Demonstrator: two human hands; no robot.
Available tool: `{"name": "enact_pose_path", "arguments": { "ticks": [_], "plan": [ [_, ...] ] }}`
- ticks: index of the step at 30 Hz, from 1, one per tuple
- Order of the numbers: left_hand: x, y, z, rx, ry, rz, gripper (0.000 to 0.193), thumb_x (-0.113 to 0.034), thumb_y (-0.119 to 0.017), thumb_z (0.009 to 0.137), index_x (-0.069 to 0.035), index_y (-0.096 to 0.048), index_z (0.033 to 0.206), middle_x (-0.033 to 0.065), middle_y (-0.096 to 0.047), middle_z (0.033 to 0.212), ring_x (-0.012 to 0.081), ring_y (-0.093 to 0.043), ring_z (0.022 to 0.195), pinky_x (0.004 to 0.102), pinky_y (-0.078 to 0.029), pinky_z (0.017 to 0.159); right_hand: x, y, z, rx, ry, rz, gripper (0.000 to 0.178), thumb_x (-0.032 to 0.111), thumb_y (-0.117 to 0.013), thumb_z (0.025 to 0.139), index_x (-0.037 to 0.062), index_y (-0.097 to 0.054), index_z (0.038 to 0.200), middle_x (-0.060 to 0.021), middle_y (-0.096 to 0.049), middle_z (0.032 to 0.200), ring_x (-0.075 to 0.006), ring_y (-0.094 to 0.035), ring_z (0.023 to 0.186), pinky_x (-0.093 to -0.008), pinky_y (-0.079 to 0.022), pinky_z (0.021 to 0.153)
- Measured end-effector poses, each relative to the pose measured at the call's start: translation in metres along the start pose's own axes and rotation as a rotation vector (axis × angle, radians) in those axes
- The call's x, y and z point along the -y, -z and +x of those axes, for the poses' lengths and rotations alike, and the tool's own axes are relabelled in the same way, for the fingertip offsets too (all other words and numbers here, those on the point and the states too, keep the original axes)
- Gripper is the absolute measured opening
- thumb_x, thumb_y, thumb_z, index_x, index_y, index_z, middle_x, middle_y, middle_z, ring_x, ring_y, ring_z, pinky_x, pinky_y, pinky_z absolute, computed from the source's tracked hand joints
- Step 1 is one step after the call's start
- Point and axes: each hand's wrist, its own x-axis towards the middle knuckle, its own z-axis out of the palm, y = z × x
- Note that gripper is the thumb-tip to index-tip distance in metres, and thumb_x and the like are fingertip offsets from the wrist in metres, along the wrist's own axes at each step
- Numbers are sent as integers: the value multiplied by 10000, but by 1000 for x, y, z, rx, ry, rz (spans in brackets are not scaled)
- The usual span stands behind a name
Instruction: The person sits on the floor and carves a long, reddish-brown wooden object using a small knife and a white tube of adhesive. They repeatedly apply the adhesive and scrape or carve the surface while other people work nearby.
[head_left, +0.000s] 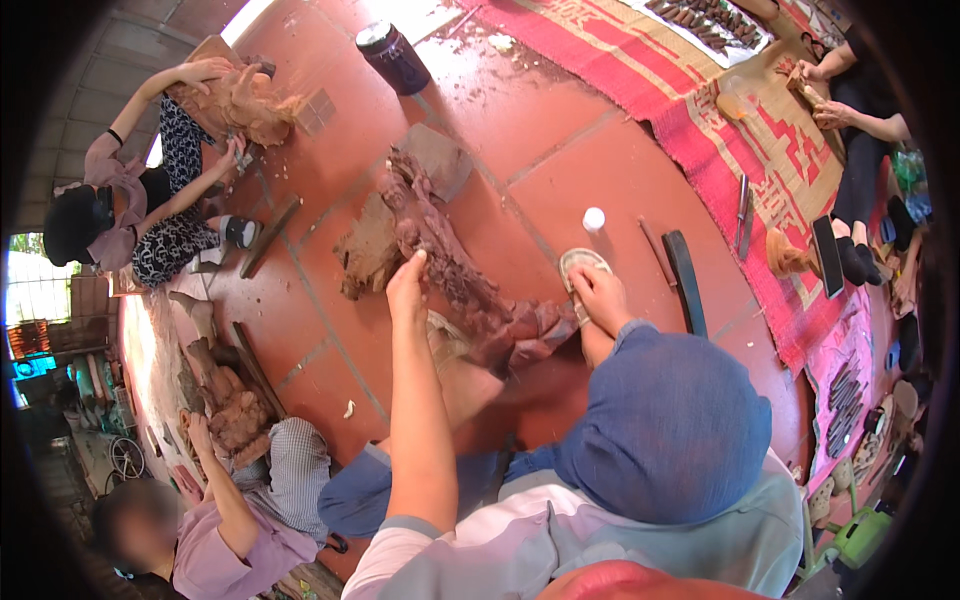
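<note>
A reddish-brown carved wooden figure (440,240) lies slanted on the tiled floor in front of me, its wide base toward my legs. My left hand (407,288) closes on the figure's left edge, with the thumb on top and the fingers mostly hidden. My right hand (600,297) is beside the base, its fingers curled against a pale rounded thing (585,260) that I cannot make out. My raised blue-clad knee (665,425) hides most of the right arm. Against the figure's far end and left side rest a wooden block (437,160) and a rough wood chunk (365,245).
A white cap (594,219), a thin brown rod (656,250) and a dark flat bar (685,280) lie to the right. A dark canister (393,58) stands far off. Co-workers handle wood carvings (245,105) at left and right. A red mat (690,130) holds tools.
</note>
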Motion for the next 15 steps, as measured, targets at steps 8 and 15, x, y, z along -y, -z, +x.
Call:
{"name": "enact_pose_path", "arguments": {
  "ticks": [8,15],
  "plan": [
    [-1,-1,0,-34,7,-28,187,-260,-688,741,-125,-572,682,-52,-517,601,41,-437,484,185,-273,391,5,-1,5,195,-93,-175,199,334,-554,795,155,-631,836,-71,-628,760,-244,-603,740,-373,-451,643],
    [-1,-11,0,4,44,-65,165,-226,-693,741,-92,-602,711,-49,-535,616,26,-425,492,164,-283,415,22,41,36,430,213,-168,225,225,-615,740,153,-638,952,-83,-609,784,-244,-591,736,-367,-461,657]
  ]
}}
